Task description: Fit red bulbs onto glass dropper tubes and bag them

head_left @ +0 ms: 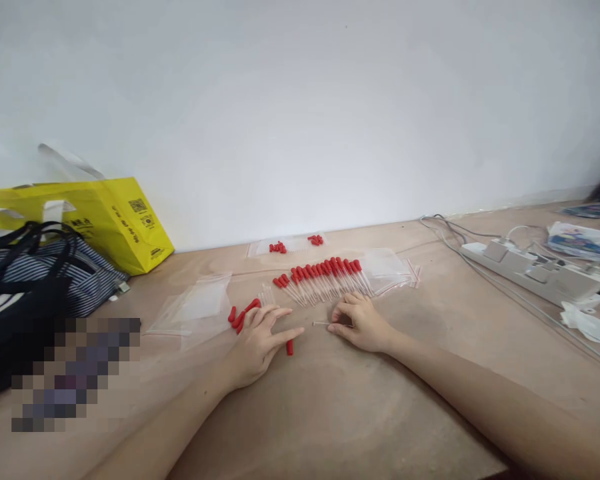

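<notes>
My left hand [260,343] is open, its fingers stretched out low over the table beside loose red rubber bulbs [239,323]. A single red bulb [289,348] sticks out beneath its thumb side; whether the hand touches it I cannot tell. Between the fingertips of my right hand [359,323] is a thin clear dropper tube [321,324], its free end toward the left hand. Just beyond the hands lies a slanted row of droppers [325,277], clear tubes with red bulbs on. A few bare clear tubes [267,294] lie behind the left fingers, partly hidden.
Clear zip bags [203,303] lie at the left and a clear bag [385,267] at the right of the row. More bagged droppers [293,246] rest by the wall. A yellow bag [135,223] and striped bag [93,267] stand left; a power strip [535,270] with cables lies right.
</notes>
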`<state>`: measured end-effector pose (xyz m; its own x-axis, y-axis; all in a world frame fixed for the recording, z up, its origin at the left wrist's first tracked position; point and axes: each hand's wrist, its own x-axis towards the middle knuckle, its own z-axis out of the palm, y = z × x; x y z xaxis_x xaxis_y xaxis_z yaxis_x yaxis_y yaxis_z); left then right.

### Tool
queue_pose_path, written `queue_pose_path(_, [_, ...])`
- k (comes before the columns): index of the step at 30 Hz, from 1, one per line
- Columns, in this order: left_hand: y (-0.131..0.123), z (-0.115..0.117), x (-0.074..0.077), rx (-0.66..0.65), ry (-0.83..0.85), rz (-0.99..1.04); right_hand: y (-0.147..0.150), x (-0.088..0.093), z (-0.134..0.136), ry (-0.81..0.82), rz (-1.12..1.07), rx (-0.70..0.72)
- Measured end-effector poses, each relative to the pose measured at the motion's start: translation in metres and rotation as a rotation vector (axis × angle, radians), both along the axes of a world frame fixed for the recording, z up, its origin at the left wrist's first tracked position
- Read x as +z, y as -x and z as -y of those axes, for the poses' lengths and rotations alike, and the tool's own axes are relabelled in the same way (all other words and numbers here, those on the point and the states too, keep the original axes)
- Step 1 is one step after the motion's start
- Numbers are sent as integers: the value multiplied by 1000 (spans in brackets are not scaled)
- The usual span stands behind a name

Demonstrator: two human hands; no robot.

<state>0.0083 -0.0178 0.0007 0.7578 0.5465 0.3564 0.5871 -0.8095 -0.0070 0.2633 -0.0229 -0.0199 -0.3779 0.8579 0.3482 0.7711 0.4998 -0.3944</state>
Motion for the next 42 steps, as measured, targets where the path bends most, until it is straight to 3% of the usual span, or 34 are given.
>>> queue_pose_path(10, [-22, 14, 1, 193, 46, 139, 9, 0, 9, 5, -36, -21])
queue_pose_path(15, [-26, 18, 1, 229, 78, 178, 14, 2, 15, -24, -100, 40])
queue_pose_path(26, [-27, 13, -8, 235, 50, 209, 21, 3, 18, -69, -90, 96])
queue_pose_path(34, [-31, 17, -5, 231, 0, 244, 28, 0, 19, -130, -81, 144])
queue_pose_path(42, [-30, 17, -7, 156, -16, 237, 26, 1, 17, -163, -51, 195])
